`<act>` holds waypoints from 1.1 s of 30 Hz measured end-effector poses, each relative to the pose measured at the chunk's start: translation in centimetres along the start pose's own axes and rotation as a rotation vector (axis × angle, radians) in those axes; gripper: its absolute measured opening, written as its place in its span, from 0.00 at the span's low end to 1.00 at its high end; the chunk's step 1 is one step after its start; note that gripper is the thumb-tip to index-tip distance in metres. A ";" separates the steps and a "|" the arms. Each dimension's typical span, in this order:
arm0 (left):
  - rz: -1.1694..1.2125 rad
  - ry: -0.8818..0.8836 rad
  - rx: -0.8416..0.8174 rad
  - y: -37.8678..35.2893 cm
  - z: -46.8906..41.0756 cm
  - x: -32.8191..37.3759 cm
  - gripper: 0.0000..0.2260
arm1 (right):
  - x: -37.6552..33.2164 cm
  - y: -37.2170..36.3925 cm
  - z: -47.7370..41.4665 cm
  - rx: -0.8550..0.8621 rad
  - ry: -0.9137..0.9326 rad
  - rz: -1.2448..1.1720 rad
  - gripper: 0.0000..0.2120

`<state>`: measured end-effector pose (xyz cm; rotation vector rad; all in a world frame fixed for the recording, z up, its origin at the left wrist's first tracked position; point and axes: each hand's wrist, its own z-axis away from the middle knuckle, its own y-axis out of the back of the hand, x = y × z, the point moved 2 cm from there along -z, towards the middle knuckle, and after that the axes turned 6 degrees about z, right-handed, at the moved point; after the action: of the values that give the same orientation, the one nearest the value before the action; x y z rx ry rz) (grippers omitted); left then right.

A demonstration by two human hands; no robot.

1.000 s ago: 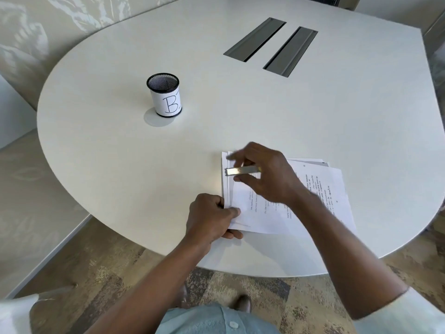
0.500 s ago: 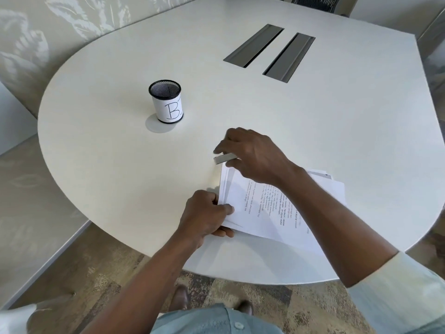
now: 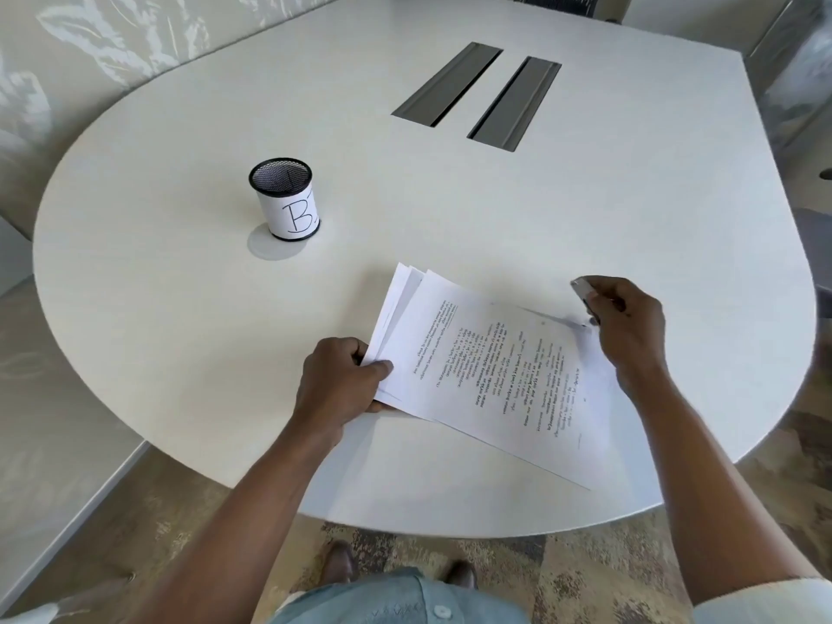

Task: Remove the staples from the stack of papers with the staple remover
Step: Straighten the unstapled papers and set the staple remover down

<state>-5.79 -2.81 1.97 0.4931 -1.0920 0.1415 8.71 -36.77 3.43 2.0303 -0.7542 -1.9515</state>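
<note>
**Both hands on the papers, staple remover at the far right corner**

The stack of papers (image 3: 490, 367) lies on the near part of the white table (image 3: 585, 227), turned at an angle, with printed text on the top sheet. At the stack's far left corner the sheets fan apart into several separate edges

The left hand (image 3: 335, 382) grips the stack's left edge, thumb pressed on top of the sheets and the other fingers curled beneath, so the hand is clamped on the paper

The right hand (image 3: 630, 326) sits at the stack's far right corner. Its fingers are closed around the staple remover (image 3: 584, 295), a slim metallic tool whose tip pokes out above the knuckles. The tool is blurred, so whether it touches the paper cannot be told

A black mesh pen cup (image 3: 284, 198) stands upright on the left part of the table, well apart from the papers, wrapped in a white label with a handwritten "B". Two grey cable slots (image 3: 477, 96) lie side by side in the tabletop on the far side
</note>
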 end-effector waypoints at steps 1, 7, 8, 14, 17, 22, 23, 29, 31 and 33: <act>-0.003 -0.002 -0.007 0.1 -0.1 0.1 0.07 | 0.4 0.5 -0.1 0.027 -0.006 0.034 0.03; -0.053 -0.005 -0.039 0.0 -0.3 0.6 0.06 | 2.7 2.4 -0.3 0.144 -0.006 0.283 0.13; -0.065 -0.005 -0.039 0.0 -0.4 0.6 0.06 | 3.1 2.6 -0.2 0.149 -0.013 0.309 0.14; -0.111 -0.003 -0.063 0.3 -0.8 0.9 0.05 | 4.2 2.3 0.5 0.196 -0.047 0.389 0.14; -0.110 0.012 -0.082 0.5 -0.8 1.1 0.05 | 4.9 2.3 0.5 0.215 -0.076 0.420 0.13; -0.173 0.000 -0.088 0.9 -1.2 1.0 0.06 | 5.6 2.2 0.6 0.205 -0.096 0.423 0.16; -0.200 -0.013 -0.082 1.1 -1.4 1.0 0.07 | 5.6 2.2 0.6 0.207 -0.107 0.421 0.16; -0.355 -0.168 -0.049 1.9 -1.8 1.7 0.06 | 3.5 1.9 0.9 0.215 -0.084 0.535 0.21; -0.390 -0.254 -0.058 2.0 -1.7 2.4 0.07 | 2.0 1.4 1.3 0.185 0.018 0.489 0.25; -0.421 -0.355 -0.073 2.5 -1.7 3.5 0.08 | 0.3 0.8 1.7 0.095 0.109 0.360 0.30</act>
<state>-3.62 -0.30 5.15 0.6875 -1.3070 -0.3668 6.87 -37.33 3.42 1.8737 -1.1153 -1.6194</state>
